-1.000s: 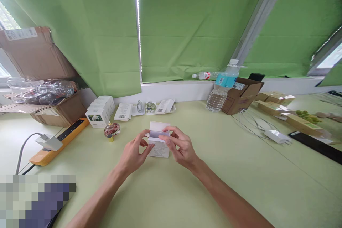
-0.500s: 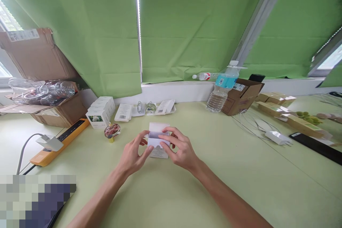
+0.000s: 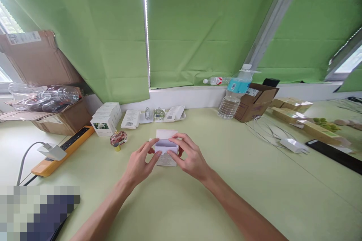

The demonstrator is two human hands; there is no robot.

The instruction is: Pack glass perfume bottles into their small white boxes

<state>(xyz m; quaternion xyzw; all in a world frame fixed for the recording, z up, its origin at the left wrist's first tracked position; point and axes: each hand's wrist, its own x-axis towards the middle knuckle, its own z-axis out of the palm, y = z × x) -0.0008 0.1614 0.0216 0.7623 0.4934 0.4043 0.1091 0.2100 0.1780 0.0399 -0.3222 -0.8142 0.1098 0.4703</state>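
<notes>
A small white cardboard box [image 3: 166, 149] with its top flap raised is held over the table in the middle of the view. My left hand [image 3: 143, 160] pinches its left side, thumb at the front edge and fingers behind. On the right side, my right hand [image 3: 190, 157] grips the same box, thumb at the front and index finger along the upper rim. Dim shade fills the box's opening, and its underside is hidden. Printed text shows on the white panel below the opening. To the left, a round perfume bottle [image 3: 118, 138] with a gold cap lies on the table.
Several white boxes [image 3: 105, 119] stand at the back left beside flat cartons [image 3: 130, 119] and small glass bottles [image 3: 159, 113]. An orange power strip [image 3: 63, 151] lies left. Farther right are a large water bottle [image 3: 232, 96], a brown carton [image 3: 256, 101], a charger [image 3: 293, 145] and a black phone [image 3: 333, 155].
My right index finger has moved from across the opening to the box's right rim. The opening is less covered now, and both hands still hold the box.
</notes>
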